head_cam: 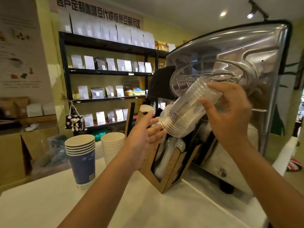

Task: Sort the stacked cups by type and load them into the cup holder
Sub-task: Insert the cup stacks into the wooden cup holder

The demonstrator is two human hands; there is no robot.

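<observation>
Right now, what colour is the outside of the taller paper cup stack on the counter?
Dark blue with a faint pale pattern, cream inside; the blue cup stack shows in the head view.

The white bench [49, 206] carries a blue paper cup stack [81, 160], a white cup stack [111, 145], a cardboard cup holder [171, 163] and a steel machine [230, 96].

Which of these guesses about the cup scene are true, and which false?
1. The right hand holds a stack of clear cups. True.
2. That stack is upright. False: it is tilted, rims down-left.
3. The blue paper cups stand on the counter. True.
4. The white paper cups are in the left hand. False: they stand behind the blue ones.
5. The cardboard holder already contains clear cups. True.
</observation>
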